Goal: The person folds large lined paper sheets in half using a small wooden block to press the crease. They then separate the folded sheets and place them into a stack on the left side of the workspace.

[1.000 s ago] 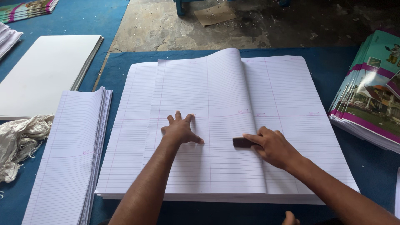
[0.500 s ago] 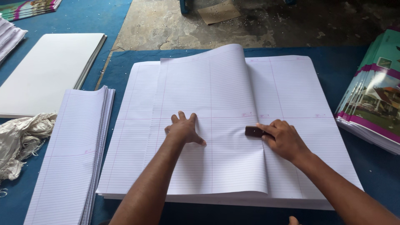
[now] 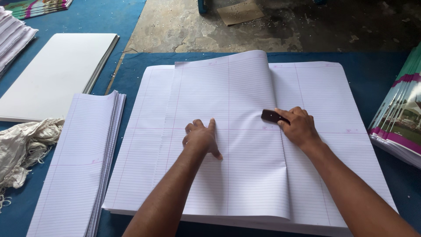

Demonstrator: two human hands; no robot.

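The left hand (image 3: 201,138) lies flat with spread fingers on the folded sheet (image 3: 228,131), which rests on the big stack of ruled paper (image 3: 333,101) in the middle of the bench (image 3: 131,70). The right hand (image 3: 298,127) is closed around a small dark block (image 3: 272,116) and presses it on the fold line. The step seems to be creasing the fold; the upper part of the fold looks not yet pressed. Further right stand coloured covers (image 3: 401,118). Behind the blue bench, the floor (image 3: 272,26) is rough concrete.
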